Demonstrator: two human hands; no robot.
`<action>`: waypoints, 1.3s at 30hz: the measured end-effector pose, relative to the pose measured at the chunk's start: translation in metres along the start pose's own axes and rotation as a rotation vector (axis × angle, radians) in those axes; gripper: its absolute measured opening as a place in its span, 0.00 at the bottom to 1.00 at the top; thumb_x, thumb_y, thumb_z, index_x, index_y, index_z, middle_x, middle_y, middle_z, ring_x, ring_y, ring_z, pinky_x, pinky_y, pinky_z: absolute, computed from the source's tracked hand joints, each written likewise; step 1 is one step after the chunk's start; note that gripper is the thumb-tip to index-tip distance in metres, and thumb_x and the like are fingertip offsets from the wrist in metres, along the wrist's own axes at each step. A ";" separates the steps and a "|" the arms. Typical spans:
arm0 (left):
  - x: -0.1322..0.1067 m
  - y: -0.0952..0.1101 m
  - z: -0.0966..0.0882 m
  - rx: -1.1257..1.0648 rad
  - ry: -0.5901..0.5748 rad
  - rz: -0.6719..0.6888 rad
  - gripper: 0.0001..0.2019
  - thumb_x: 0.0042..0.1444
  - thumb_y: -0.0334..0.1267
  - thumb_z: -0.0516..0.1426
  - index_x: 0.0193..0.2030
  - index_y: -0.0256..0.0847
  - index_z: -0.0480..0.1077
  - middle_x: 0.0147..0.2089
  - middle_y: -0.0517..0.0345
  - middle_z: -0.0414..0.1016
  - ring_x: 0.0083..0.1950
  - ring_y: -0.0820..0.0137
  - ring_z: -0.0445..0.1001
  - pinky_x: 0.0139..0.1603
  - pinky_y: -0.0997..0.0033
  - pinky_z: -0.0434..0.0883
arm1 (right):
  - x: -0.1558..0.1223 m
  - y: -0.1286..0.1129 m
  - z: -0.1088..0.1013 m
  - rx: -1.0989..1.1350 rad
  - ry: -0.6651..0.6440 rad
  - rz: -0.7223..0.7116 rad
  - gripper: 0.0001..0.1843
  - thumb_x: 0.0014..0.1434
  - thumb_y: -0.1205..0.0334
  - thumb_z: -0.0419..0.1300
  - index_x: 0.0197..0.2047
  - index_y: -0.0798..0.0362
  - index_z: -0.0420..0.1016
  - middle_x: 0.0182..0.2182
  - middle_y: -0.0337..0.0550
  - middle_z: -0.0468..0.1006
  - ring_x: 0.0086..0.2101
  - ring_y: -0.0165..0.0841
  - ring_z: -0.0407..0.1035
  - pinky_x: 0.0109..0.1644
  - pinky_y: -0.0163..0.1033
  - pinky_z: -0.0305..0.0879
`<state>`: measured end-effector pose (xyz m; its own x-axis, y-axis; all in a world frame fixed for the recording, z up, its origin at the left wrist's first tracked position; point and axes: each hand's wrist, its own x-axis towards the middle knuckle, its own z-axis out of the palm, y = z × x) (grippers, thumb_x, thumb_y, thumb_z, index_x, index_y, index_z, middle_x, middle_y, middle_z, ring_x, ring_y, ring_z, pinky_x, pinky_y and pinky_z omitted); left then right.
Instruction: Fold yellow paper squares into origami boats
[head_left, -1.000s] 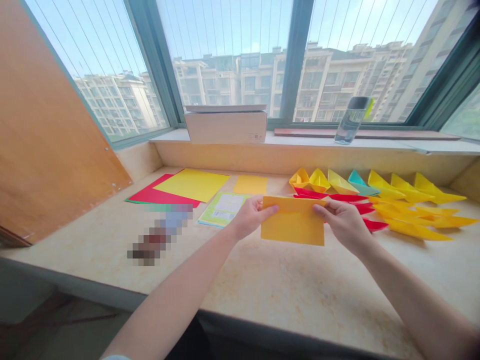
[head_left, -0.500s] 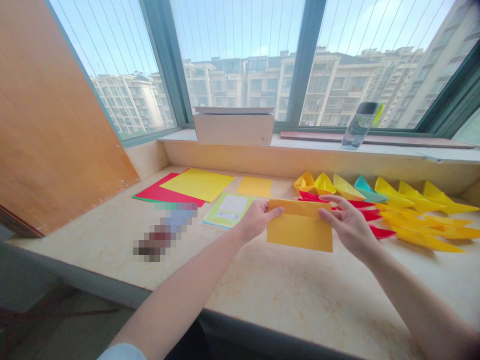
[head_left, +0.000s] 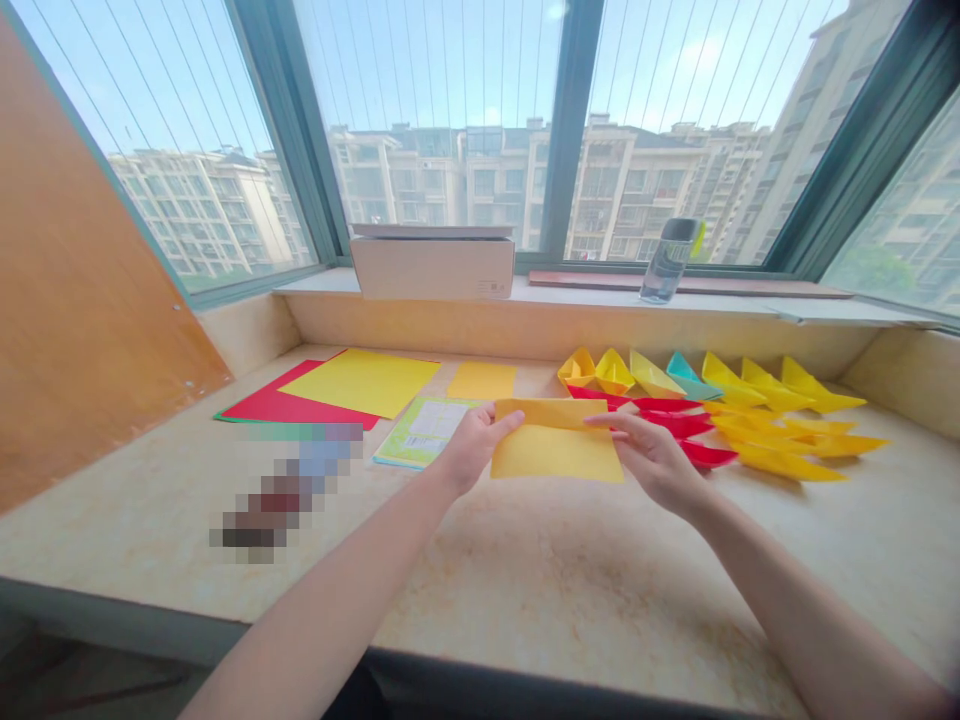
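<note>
I hold a folded orange-yellow paper sheet [head_left: 556, 445] just above the stone counter [head_left: 525, 570], near its middle. My left hand [head_left: 471, 447] pinches the sheet's left edge, thumb on top. My right hand [head_left: 651, 455] pinches the upper right part of the sheet, fingers reaching across the folded top strip. Right behind my right hand lie several folded paper boats [head_left: 750, 410] in yellow, red and one teal, spread toward the right.
Flat sheets lie at the back left: red paper [head_left: 270, 405], yellow paper [head_left: 360, 382], a small orange sheet [head_left: 481, 380] and a green paper pack [head_left: 420, 432]. A cardboard box [head_left: 433, 265] and a water bottle [head_left: 667, 260] stand on the window sill. A wooden panel [head_left: 82, 330] leans at left.
My right hand's fingers have slid leftward along the sheet's top fold. The camera view has shifted, so everything sits a little further left and lower.
</note>
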<state>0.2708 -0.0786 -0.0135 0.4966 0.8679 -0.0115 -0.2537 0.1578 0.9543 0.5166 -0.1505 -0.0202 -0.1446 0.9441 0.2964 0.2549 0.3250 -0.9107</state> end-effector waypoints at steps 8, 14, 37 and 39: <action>-0.002 0.003 0.002 0.006 -0.007 -0.023 0.19 0.48 0.42 0.67 0.46 0.34 0.75 0.42 0.47 0.81 0.36 0.66 0.80 0.36 0.71 0.75 | 0.005 -0.005 0.003 0.101 -0.066 -0.016 0.27 0.53 0.57 0.68 0.57 0.47 0.73 0.54 0.49 0.75 0.55 0.46 0.68 0.56 0.49 0.69; -0.007 0.008 0.006 0.153 -0.145 0.014 0.17 0.52 0.43 0.64 0.46 0.34 0.73 0.35 0.53 0.79 0.27 0.75 0.74 0.26 0.78 0.68 | 0.006 -0.009 0.000 0.052 0.063 -0.048 0.22 0.54 0.49 0.67 0.50 0.51 0.78 0.40 0.48 0.81 0.43 0.42 0.76 0.45 0.45 0.75; -0.020 0.005 0.026 0.453 -0.284 -0.142 0.21 0.55 0.51 0.61 0.49 0.37 0.74 0.35 0.50 0.80 0.28 0.68 0.77 0.29 0.72 0.71 | 0.001 -0.008 0.036 0.144 -0.053 -0.082 0.24 0.61 0.51 0.63 0.58 0.48 0.68 0.45 0.47 0.77 0.41 0.36 0.73 0.46 0.43 0.71; -0.016 0.003 0.026 0.426 -0.126 -0.014 0.22 0.55 0.52 0.61 0.48 0.36 0.74 0.36 0.50 0.80 0.31 0.66 0.78 0.31 0.72 0.71 | 0.003 -0.006 0.040 0.167 0.031 -0.096 0.30 0.61 0.51 0.62 0.64 0.44 0.60 0.52 0.48 0.73 0.42 0.35 0.73 0.46 0.42 0.72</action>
<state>0.2840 -0.1047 -0.0030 0.6018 0.7985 -0.0134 0.1047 -0.0622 0.9926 0.4766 -0.1521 -0.0257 -0.1308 0.9112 0.3907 0.0789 0.4024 -0.9121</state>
